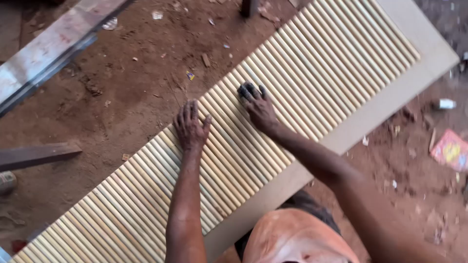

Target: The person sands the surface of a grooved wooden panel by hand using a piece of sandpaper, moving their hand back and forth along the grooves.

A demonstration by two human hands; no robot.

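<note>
A long pale wooden panel (404, 83) lies diagonally across the view, covered with many thin rounded bamboo-coloured slats (312, 63) set side by side. My left hand (190, 127) rests flat on the slats at the panel's far edge, fingers spread. My right hand (257, 106) presses down on the slats a little further right; its fingertips are stained black. Neither hand holds anything. My orange-clad knee (292, 241) shows at the bottom.
The panel rests on a red-brown dirt floor (122, 97) littered with chips and scraps. A long grey plank (53, 44) lies at the top left, a dark wood piece (36, 155) at the left. A colourful wrapper (451, 150) and a small white object (444, 103) lie at the right.
</note>
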